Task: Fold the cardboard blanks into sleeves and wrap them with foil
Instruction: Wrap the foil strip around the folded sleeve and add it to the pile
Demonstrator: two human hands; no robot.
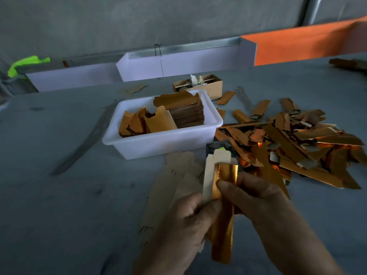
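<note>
Both hands hold one long cardboard sleeve partly covered in gold foil, upright over the table's near middle. My left hand grips its left edge, where pale bare cardboard shows. My right hand pinches the foil from the right, thumb pressed on its front. Plain cardboard blanks lie flat on the table under and left of my hands. A big heap of foil-wrapped sleeves spreads to the right.
A white plastic tub with foil sheets and a stacked pile stands in the middle. Behind it sits a small cardboard box. A small dark container stands just beyond the held sleeve. White trays line the back wall.
</note>
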